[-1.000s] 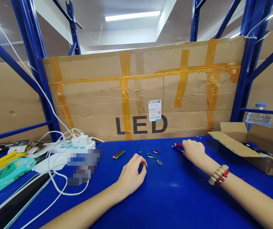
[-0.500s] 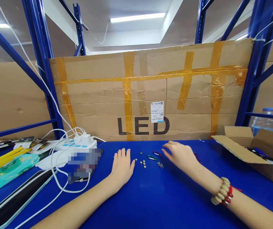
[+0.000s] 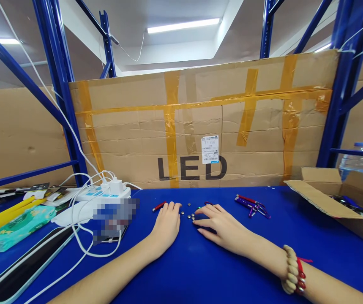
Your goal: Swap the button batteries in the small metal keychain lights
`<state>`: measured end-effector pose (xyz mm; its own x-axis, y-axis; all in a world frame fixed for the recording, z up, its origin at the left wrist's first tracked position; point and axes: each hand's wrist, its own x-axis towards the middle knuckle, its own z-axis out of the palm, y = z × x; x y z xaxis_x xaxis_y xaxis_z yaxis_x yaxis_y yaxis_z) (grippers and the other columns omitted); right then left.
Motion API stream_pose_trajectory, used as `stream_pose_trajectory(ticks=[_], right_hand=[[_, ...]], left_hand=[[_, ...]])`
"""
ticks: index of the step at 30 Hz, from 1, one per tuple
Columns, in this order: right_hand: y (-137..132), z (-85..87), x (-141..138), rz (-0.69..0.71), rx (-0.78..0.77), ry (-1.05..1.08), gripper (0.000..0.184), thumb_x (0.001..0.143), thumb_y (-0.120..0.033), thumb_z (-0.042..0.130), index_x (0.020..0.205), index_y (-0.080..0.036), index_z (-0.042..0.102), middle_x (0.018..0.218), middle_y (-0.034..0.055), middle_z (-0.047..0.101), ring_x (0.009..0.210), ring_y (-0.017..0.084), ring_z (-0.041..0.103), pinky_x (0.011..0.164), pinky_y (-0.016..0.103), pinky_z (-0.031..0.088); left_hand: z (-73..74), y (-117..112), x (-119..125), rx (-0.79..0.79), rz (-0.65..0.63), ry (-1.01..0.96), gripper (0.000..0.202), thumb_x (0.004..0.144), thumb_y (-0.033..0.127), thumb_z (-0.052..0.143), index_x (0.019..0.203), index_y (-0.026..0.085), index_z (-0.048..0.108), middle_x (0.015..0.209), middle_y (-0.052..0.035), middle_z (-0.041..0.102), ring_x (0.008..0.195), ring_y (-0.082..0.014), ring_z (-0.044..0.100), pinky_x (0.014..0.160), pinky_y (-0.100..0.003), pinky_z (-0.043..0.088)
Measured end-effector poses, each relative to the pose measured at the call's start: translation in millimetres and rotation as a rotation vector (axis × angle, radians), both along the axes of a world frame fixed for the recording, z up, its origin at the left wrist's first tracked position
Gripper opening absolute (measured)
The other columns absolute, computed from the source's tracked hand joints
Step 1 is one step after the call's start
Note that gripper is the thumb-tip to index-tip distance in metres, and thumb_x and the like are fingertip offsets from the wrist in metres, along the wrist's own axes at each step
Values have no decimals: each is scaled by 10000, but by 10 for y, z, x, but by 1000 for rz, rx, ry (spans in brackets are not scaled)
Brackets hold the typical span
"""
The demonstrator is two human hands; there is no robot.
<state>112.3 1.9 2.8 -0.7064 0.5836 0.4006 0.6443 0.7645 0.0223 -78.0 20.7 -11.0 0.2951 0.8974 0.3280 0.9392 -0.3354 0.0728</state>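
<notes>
My left hand (image 3: pixel 166 228) lies palm down on the blue tabletop, fingers stretched out, holding nothing visible. Just left of its fingertips is a red pen-shaped stick (image 3: pixel 159 206), partly covered. My right hand (image 3: pixel 221 223) is spread, its fingertips beside several small round metal discs (image 3: pixel 189 216). Another disc (image 3: pixel 189 204) lies farther back. Behind the right fingers, a red carabiner (image 3: pixel 208 203) and a bit of a green carabiner (image 3: pixel 199 207) show. To the right rest a red stick (image 3: pixel 244 198) and a purple stick (image 3: pixel 243 203), with purple clips at their ends.
On the left are a white power strip (image 3: pixel 105 193) with looping cables, a blurred-out phone-like object (image 3: pixel 114 219), yellow tubes (image 3: pixel 13 213) and a teal packet (image 3: pixel 19 230). An open cardboard box (image 3: pixel 355 219) stands right. A cardboard wall (image 3: pixel 130 147) closes the back.
My right hand has moved left and nearer to me, over the silvery clips seen before, uncovering the red and purple sticks. My left hand has shifted slightly, and the red stick beside it now shows.
</notes>
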Motion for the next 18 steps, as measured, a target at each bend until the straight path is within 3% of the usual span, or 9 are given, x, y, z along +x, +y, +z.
stream_pose_trajectory(ticks=[3,9,18], right_hand=[[11,-21,-3,-24,-5,18,258,883,-257,438,1072,-232,613,1094,69,594,1014,215,523,921,437,361],[33,-40,-6,-41,-22,29,217,874,-278,463,988,-255,647,1080,46,600,1005,208,526,891,408,376],[48,-20,-30,-73,-71,41,151,853,-290,511,878,-248,654,995,20,619,963,191,544,911,385,363]], left_hand=[[-10,6,-4,-32,-55,-105,345,870,60,302,1173,131,451,1137,-117,523,1116,-220,443,938,-349,368],[-1,-21,10,-97,32,-196,359,890,122,351,1248,125,346,1196,-146,463,1104,-214,480,914,-326,394],[59,-77,30,-60,-31,-278,265,923,237,335,1181,239,397,1111,-45,589,1038,-191,552,841,-304,436]])
